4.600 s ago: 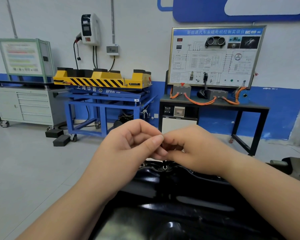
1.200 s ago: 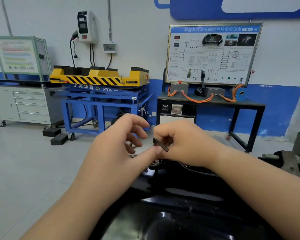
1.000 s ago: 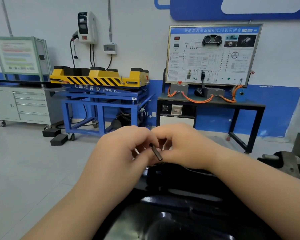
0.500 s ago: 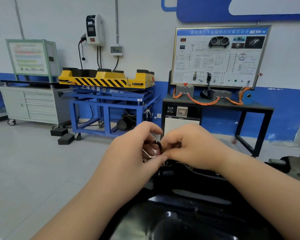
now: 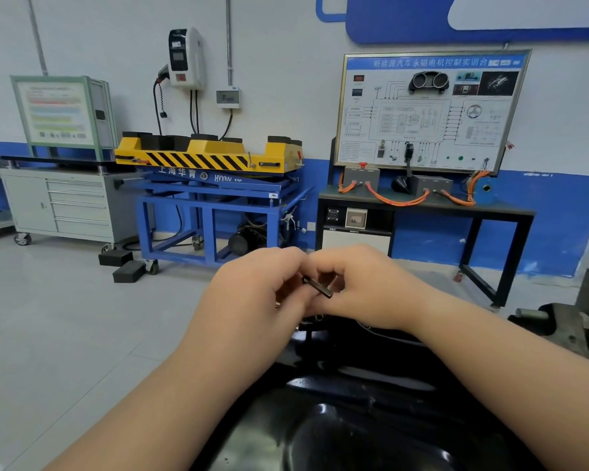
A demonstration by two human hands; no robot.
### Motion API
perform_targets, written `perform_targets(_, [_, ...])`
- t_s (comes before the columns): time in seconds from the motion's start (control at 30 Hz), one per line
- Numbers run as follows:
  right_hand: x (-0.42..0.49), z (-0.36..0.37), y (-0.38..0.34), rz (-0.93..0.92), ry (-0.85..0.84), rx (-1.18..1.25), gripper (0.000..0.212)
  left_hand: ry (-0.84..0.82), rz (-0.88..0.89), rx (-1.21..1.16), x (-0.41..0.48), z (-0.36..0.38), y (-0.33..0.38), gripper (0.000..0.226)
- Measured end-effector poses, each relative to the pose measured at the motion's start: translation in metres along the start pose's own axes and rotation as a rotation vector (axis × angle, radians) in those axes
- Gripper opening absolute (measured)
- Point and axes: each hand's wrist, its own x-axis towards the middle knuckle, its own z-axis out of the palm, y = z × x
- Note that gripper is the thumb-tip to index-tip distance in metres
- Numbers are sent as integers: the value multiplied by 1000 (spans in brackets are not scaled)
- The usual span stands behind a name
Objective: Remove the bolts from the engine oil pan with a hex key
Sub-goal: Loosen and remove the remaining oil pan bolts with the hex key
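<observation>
Left hand (image 5: 249,294) and right hand (image 5: 364,290) pinch one hex key (image 5: 318,288) over one pan (image 5: 354,419).

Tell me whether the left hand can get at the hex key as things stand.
Likely yes. The left hand sits right against the hex key, its fingers curled at the key's upper end, nothing between. The right hand holds the key from the other side, above the oil pan.

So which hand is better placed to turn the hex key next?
Probably the right hand: its fingers pinch the hex key over the far edge of the pan. The left hand only meets the key's end.
</observation>
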Motion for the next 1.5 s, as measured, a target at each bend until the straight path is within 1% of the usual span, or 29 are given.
perform_targets(0.1, [-4, -2, -1, -21, -45, 29, 9, 4, 3, 29, 0, 0, -2, 21])
perform_targets(0.23, [-4, -3, -2, -64, -23, -60, 8, 9, -43, -16, 0, 1, -3, 28])
perform_targets(0.37, [-3, -4, -2, -53, 17, -68, 2, -81, -103, -106, -1, 2, -5, 36])
perform_targets(0.43, [-3, -2, -2, -62, 26, -60, 11, -65, -117, -141, 0, 2, -5, 38])
perform_targets(0.5, [-2, 0, -2, -49, 51, -34, 33, -8, -156, -202, 0, 2, -6, 38])
perform_targets(0.53, [-1, 1, -2, -38, 67, -36, 40, 15, -175, -225, 0, 2, -7, 36])
perform_targets(0.57, [-1, 1, -1, -30, 81, -47, 43, 26, -183, -230, 1, 2, -7, 32])
perform_targets(0.7, [1, 3, 0, -9, 62, -61, 30, -2, -114, -116, 0, 2, -6, 11])
perform_targets(0.77, [0, 2, -1, 2, 19, -38, 25, -11, -96, -81, -1, 1, -6, 9])
perform_targets(0.83, [-3, -1, -1, 12, -44, 27, 9, -13, -99, -75, -2, 1, -7, 9])
perform_targets(0.87, [-4, -3, -1, 18, -66, 45, 8, -14, -102, -81, -1, 1, -8, 9])
perform_targets(0.93, [-4, -4, 0, 15, -91, 34, 13, -21, -106, -82, -1, 1, -9, 10])
perform_targets(1.03, [-3, -3, 0, 11, -55, -26, 11, -56, -126, -75, 0, 1, -9, 16])
perform_targets(1.13, [-1, -1, 2, 36, -14, -49, 8, -131, -174, -100, 0, 2, -10, 32])
perform_targets(1.23, [0, 1, 3, 27, -1, -56, 7, -109, -180, -123, 0, 2, -10, 39])
perform_targets(1.27, [0, 1, 2, 18, 8, -58, 13, -88, -187, -141, 1, 2, -9, 40])
perform_targets(1.33, [1, 3, 2, 10, 20, -56, 32, -62, -202, -172, 1, 1, -9, 37])
perform_targets(1.4, [2, 4, 1, 12, 43, -70, 45, -62, -181, -158, 1, 2, -9, 25])
perform_targets(1.43, [3, 5, 1, 18, 51, -75, 45, -60, -161, -141, 1, 2, -8, 19])
perform_targets(1.5, [3, 6, 1, 33, 48, -53, 36, -46, -125, -99, 1, 2, -7, 14])
